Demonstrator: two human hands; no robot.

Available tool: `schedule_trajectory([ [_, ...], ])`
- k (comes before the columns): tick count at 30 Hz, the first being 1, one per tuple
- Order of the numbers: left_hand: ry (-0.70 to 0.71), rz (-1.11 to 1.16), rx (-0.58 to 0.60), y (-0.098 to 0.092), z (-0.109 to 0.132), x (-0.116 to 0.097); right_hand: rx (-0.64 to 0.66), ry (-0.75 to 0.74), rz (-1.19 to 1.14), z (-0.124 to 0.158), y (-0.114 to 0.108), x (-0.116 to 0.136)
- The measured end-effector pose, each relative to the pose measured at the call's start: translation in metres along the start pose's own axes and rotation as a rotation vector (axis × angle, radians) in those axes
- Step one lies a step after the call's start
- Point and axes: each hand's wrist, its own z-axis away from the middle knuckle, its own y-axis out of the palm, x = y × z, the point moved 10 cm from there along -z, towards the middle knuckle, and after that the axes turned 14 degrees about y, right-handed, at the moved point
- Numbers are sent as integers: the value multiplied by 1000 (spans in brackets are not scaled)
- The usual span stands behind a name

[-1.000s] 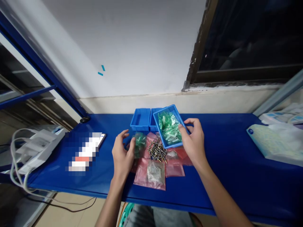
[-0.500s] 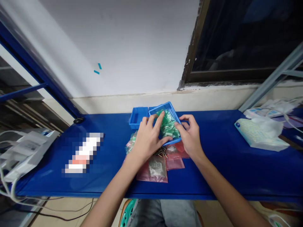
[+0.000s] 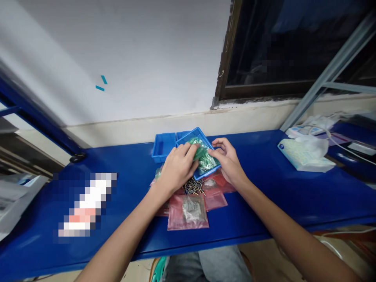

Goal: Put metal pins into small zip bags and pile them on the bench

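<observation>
My right hand (image 3: 227, 158) grips the right side of a tilted blue tray (image 3: 212, 172), which holds green plastic bags (image 3: 205, 161) with small parts in them. At the tray's left side, my left hand (image 3: 182, 162) has its fingers closed on green plastic from inside it. Just below the tray lies a pile of small metal pins (image 3: 194, 187). Around the pile are pink bags, one with pale parts inside (image 3: 192, 209) nearest the table's front edge.
Behind my left hand stands another blue tray (image 3: 164, 147). A tissue pack (image 3: 307, 154) lies at the right, with cables beyond it. A pixelated object (image 3: 91, 203) is on the blue table (image 3: 135, 231) at the left. A wall (image 3: 141, 62) rises behind.
The fingers of my left hand have closed and taken hold of green plastic in the tray. More of the metal pins now shows. The camera view has turned to the right.
</observation>
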Motion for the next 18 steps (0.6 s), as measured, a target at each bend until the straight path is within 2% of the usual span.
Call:
schedule_trajectory([
  [4,20,111,-111,0,10,-1,16,35,-26,0,2,-2],
  [7,-7,237,-230,-6,14,-2,21,55,-41,1,2,-3],
  [11,-222,424,-385,-19,18,17,-3,61,-8,1,-4,-1],
  [14,-353,643,-326,-16,19,35,-30,56,3,-1,-11,3],
  [18,-360,824,-139,-7,22,51,-72,41,-33,-4,-21,9],
])
